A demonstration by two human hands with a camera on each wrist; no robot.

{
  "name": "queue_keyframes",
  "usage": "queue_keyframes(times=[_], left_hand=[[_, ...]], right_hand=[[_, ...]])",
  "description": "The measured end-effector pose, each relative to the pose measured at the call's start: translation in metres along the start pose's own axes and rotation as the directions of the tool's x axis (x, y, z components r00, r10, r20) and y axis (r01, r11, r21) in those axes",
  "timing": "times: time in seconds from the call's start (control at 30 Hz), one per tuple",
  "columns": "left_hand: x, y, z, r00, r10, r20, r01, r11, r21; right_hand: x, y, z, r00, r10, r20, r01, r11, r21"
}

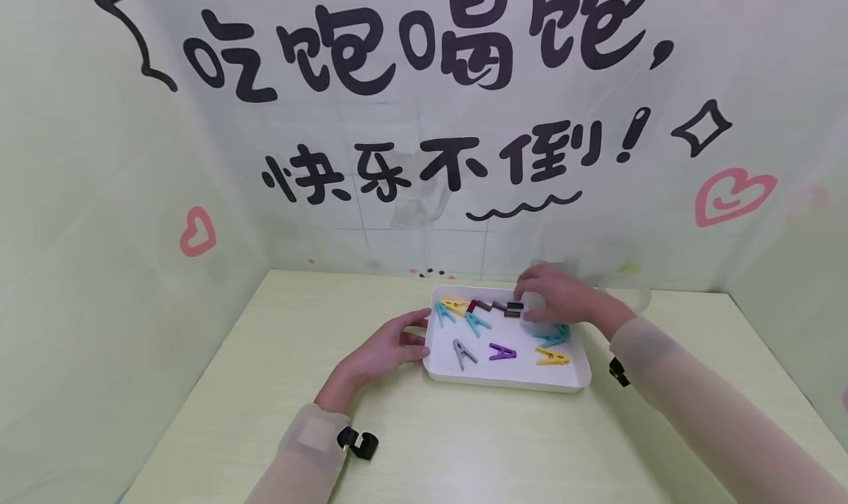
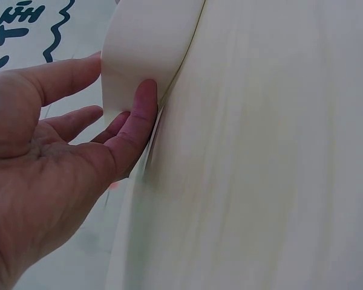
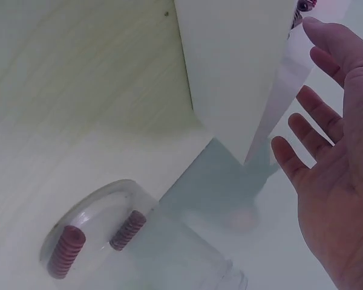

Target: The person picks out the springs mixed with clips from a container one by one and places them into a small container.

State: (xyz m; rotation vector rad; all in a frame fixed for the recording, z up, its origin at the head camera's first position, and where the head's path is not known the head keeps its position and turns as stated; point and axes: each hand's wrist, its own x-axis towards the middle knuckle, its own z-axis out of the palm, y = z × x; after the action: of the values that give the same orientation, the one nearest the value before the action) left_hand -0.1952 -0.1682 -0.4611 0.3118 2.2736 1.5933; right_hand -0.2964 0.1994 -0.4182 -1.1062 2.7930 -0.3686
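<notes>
A shallow white tray lies on the table, with several clothespins and small dark cylinders in it. My left hand rests against the tray's left side, its fingers extended along the white wall in the left wrist view. Over the tray's back right part is my right hand, fingers spread and nothing between them. Near its fingertips lie dark cylinders. Below it is a teal clothespin, partly covered. A purple clothespin, a grey clothespin and a yellow clothespin lie further forward.
Behind the right hand is a clear jar; the right wrist view shows reddish ridged cylinders inside it. The pale table ends at a printed backdrop. Dark wrist straps sit on the sleeves.
</notes>
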Motion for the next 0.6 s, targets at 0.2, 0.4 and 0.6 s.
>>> queue_keyframes(times=[0.2,0.4,0.6], left_hand=[[0.001,-0.001,0.0,1.0,-0.003,0.003,0.003,1.0,0.006],[0.0,0.0,0.0,1.0,0.006,0.007,-0.006,1.0,0.012],[0.0,0.0,-0.001,1.0,0.005,0.003,-0.005,1.0,0.009]], right_hand=[[0.008,-0.005,0.001,0.998,-0.002,0.056,0.003,1.0,-0.018],[0.014,-0.007,0.006,0.995,0.018,0.094,-0.017,1.0,-0.012],[0.02,-0.005,0.014,0.991,0.053,0.121,-0.051,0.999,-0.019]])
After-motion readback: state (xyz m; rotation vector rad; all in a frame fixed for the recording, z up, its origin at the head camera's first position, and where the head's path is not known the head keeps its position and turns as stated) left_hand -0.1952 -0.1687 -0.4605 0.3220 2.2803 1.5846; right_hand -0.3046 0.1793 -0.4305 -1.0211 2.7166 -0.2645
